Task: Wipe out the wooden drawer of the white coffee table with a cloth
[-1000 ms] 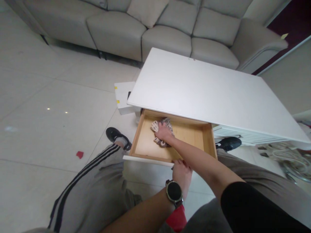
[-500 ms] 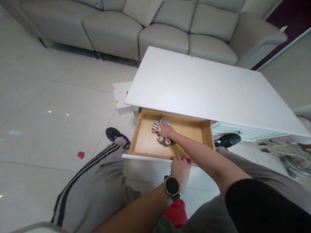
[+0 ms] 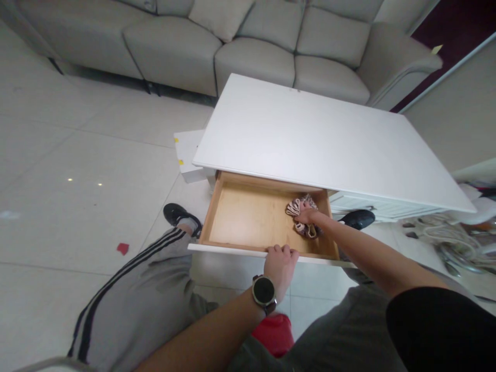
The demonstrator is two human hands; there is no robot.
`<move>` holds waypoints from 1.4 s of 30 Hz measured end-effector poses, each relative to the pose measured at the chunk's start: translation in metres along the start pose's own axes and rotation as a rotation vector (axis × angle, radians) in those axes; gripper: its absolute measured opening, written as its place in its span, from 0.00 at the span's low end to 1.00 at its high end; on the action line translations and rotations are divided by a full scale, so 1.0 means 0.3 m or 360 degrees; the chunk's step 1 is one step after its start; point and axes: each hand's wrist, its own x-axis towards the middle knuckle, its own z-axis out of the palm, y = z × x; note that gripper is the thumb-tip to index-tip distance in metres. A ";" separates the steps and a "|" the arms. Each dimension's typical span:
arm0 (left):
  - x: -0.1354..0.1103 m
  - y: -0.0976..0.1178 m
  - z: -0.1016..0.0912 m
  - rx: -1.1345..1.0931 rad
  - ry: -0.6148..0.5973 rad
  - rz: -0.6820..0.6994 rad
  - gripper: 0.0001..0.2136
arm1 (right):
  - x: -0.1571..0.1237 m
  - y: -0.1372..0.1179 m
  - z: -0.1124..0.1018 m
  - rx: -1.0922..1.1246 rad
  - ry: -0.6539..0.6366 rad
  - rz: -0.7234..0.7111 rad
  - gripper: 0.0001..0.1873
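A wooden drawer (image 3: 248, 212) with a white front stands pulled out from the white coffee table (image 3: 318, 134). My left hand (image 3: 279, 266), with a watch on its wrist, is closed over the top edge of the drawer front. Inside the drawer, near its right end, my right hand (image 3: 308, 213) grips a crumpled patterned cloth (image 3: 306, 231) in brown and cream. The cloth is bunched under my palm and appears to lie against the drawer's bottom. My right fingertips are partly hidden in its folds.
A grey sofa (image 3: 256, 62) runs behind the table. Beside the table's left end is a white box (image 3: 189, 150) with yellow marks. A red scrap (image 3: 123, 249) lies on the tiled floor, and a red object (image 3: 274, 335) is below my left wrist. Coiled hoses (image 3: 445, 237) lie at the right.
My right hand has moved the cloth from the drawer's middle toward its right end. My left hand has stayed on the drawer front. The view has shifted slightly.
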 end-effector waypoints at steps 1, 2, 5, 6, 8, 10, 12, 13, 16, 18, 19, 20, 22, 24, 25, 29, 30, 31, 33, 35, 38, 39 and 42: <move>0.000 0.000 0.001 0.0000 0.0001 0.0001 0.15 | -0.006 -0.009 0.004 -0.0037 -0.0011 0.0008 0.56; -0.001 0.000 0.001 -0.0001 0.0001 0.0003 0.15 | -0.012 -0.019 0.007 -0.0081 -0.0031 0.0020 0.56; -0.001 -0.001 -0.001 -0.0006 -0.0005 -0.0001 0.15 | -0.037 -0.043 0.015 -0.0218 -0.0056 -0.0018 0.55; -0.001 -0.001 -0.002 -0.0006 -0.0007 -0.0004 0.15 | -0.049 -0.046 0.019 -0.0261 -0.0054 -0.0056 0.55; -0.001 -0.001 -0.003 -0.0009 -0.0011 0.0001 0.15 | -0.080 -0.044 0.031 -0.0338 -0.0049 -0.0164 0.53; 0.000 -0.001 -0.003 -0.0008 -0.0010 0.0009 0.15 | -0.119 -0.036 0.046 -0.0410 -0.0031 -0.0315 0.50; 0.000 -0.001 -0.001 -0.0001 -0.0005 0.0010 0.15 | -0.160 -0.027 0.060 -0.0476 -0.0011 -0.0500 0.46; 0.000 0.000 0.000 0.0003 0.0001 0.0008 0.16 | -0.178 -0.023 0.066 -0.0505 -0.0005 -0.0594 0.44; 0.000 0.000 0.002 0.0005 0.0019 0.0004 0.16 | -0.218 -0.022 0.073 -0.0591 -0.0013 -0.0797 0.40; 0.000 -0.001 0.002 0.0007 0.0021 0.0005 0.16 | -0.231 -0.029 0.070 -0.0634 -0.0018 -0.0858 0.40; 0.000 -0.001 0.002 0.0009 0.0018 0.0005 0.16 | -0.234 -0.035 0.067 -0.0645 -0.0018 -0.0867 0.40; 0.001 -0.002 0.002 0.0011 0.0013 0.0004 0.16 | -0.237 -0.043 0.063 -0.0648 -0.0016 -0.0862 0.41; 0.002 -0.004 0.003 0.0013 0.0008 0.0006 0.16 | -0.241 -0.067 0.053 -0.0652 -0.0013 -0.0841 0.41; 0.002 -0.005 0.004 0.0009 0.0014 0.0008 0.15 | -0.246 -0.101 0.041 -0.0667 -0.0007 -0.0861 0.40; 0.003 -0.005 0.005 0.0006 0.0019 0.0008 0.15 | -0.247 -0.123 0.035 -0.0680 -0.0002 -0.0894 0.40; 0.001 -0.002 0.004 0.0001 0.0042 -0.0002 0.16 | -0.241 -0.230 0.007 -0.0718 -0.0006 -0.1017 0.36; 0.000 -0.001 0.004 0.0002 0.0045 -0.0007 0.16 | -0.236 -0.259 0.000 -0.0726 -0.0008 -0.1038 0.35; 0.000 0.000 0.004 0.0003 0.0047 -0.0009 0.16 | -0.230 -0.289 -0.006 -0.0733 -0.0008 -0.1060 0.35; 0.000 0.001 0.005 0.0001 0.0049 -0.0011 0.16 | -0.218 -0.348 -0.019 -0.0749 -0.0005 -0.1101 0.35; 0.001 0.001 0.008 -0.0009 0.0048 -0.0008 0.16 | -0.208 -0.407 -0.031 -0.0767 -0.0003 -0.1132 0.36; 0.002 0.002 0.010 -0.0038 0.0053 0.0001 0.15 | -0.197 -0.499 -0.051 -0.0779 0.0011 -0.1167 0.34; 0.001 0.002 0.009 -0.0046 0.0058 -0.0003 0.15 | -0.194 -0.531 -0.058 -0.0779 0.0024 -0.1179 0.33; 0.000 0.005 0.003 -0.0051 0.0063 -0.0019 0.16 | -0.182 -0.628 -0.073 -0.0800 0.0061 -0.1230 0.34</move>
